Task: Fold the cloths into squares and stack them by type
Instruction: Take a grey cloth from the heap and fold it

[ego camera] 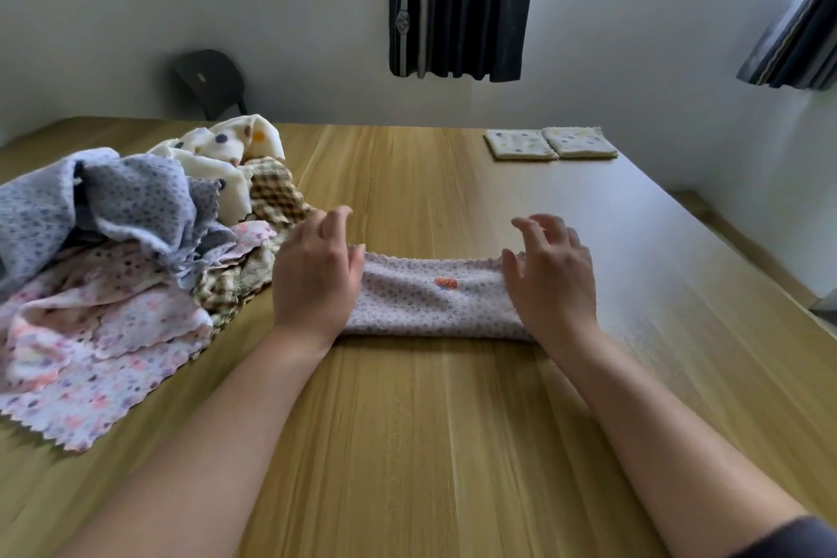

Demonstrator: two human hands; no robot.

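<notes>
Fingers over folded, speckled lilac cloth

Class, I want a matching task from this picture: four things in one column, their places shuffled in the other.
1 folded strip
2 loose cloth pile
3 two folded squares
4 chair

A far right of the table
B behind the table, by the wall
C ends under left hand and right hand
D left side of table

Pairs: 1-C, 2-D, 3-A, 4-B
</notes>
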